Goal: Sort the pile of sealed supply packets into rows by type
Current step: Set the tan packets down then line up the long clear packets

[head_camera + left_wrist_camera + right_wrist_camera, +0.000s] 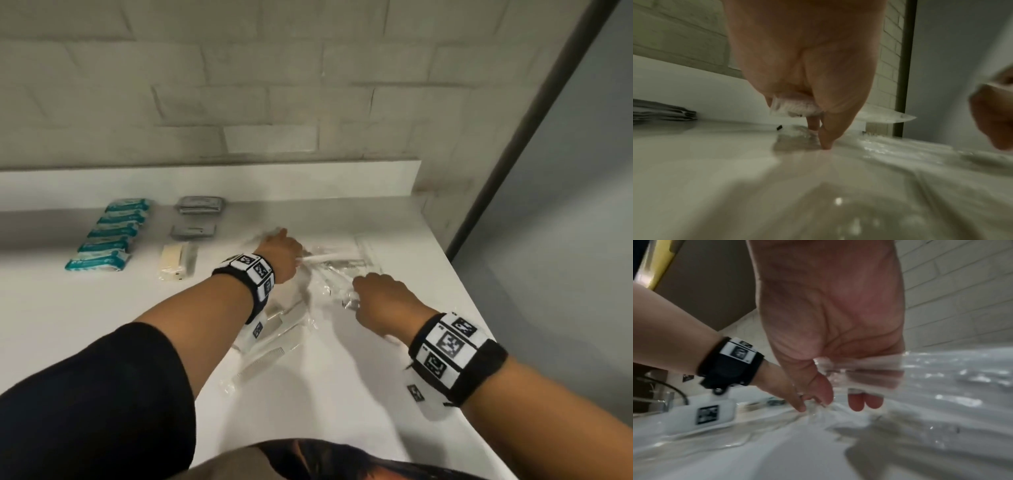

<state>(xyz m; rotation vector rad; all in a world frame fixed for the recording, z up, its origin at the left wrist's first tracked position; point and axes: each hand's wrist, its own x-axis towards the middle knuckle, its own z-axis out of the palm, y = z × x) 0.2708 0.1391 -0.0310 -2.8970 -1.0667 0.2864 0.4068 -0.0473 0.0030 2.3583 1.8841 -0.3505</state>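
A pile of clear sealed packets (329, 284) lies mid-counter, blurred. My left hand (279, 251) reaches into its far side and grips a clear packet holding a white toothbrush (329, 257); the bristles show inside the curled fingers (795, 107). My right hand (380, 298) is at the pile's near right, fingers curled round a crinkled clear packet (859, 369). At the back left lie the sorted rows: several teal packets (109, 236), two grey packets (198, 205) and a cream packet (176, 262). Clear comb packets (274, 342) lie under my left forearm.
The white counter (102, 325) ends at a raised backsplash (205, 181) under a brick wall. Its right edge (479, 308) runs diagonally beside a dark post (513, 137). A tap (663, 400) shows at the left in the right wrist view.
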